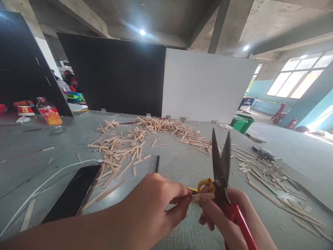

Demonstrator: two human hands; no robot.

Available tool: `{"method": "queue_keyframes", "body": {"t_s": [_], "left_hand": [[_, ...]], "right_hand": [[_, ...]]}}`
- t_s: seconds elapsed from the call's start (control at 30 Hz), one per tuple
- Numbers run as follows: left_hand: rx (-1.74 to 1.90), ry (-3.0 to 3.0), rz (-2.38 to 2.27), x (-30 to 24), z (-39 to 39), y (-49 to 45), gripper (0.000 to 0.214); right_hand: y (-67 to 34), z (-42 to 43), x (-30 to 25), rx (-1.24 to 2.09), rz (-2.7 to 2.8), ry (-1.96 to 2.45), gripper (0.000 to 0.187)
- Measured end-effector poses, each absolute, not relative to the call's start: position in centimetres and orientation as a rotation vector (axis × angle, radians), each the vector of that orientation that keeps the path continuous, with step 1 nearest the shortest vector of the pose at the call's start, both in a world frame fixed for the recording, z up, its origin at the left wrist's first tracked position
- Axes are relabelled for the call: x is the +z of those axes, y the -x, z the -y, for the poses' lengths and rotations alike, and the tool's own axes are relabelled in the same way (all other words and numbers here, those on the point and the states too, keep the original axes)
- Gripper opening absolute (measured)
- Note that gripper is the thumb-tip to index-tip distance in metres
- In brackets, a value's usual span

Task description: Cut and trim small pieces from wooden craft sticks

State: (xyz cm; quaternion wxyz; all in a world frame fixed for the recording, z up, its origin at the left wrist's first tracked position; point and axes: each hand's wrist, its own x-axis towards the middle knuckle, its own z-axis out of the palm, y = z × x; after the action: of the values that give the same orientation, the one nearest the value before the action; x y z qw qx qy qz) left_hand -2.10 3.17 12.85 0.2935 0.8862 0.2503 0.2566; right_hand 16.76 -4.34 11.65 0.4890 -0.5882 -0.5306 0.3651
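My left hand is closed in a pinch at one end of a short wooden stick. Thumb and finger of my right hand press on the stick's other end. That same hand also grips scissors with red handles, their dark blades pointing up and parted. A curved yellow piece shows by the right fingers; whether it belongs to the scissors I cannot tell. Just behind the stick is a small black and yellow thing, mostly hidden. Beyond my left hand a thin black rod lies on the table.
Loose wooden sticks lie heaped across the table, with thin cut strips at right. A phone with a white cable lies at left, near a drink bottle. Black and white panels stand behind.
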Motion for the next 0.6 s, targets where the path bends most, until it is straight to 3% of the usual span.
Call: {"method": "queue_keyframes", "body": {"t_s": [0.3,0.6], "left_hand": [[0.6,-2.719,-0.602,12.2,-3.5,2.4,0.022],[0.677,-3.061,-0.557,11.0,-3.3,1.8,0.023]], "right_hand": [[-15.9,4.1,10.8,0.817,1.302,1.502,0.054],[-15.9,3.7,9.8,0.759,1.352,1.476,0.052]]}}
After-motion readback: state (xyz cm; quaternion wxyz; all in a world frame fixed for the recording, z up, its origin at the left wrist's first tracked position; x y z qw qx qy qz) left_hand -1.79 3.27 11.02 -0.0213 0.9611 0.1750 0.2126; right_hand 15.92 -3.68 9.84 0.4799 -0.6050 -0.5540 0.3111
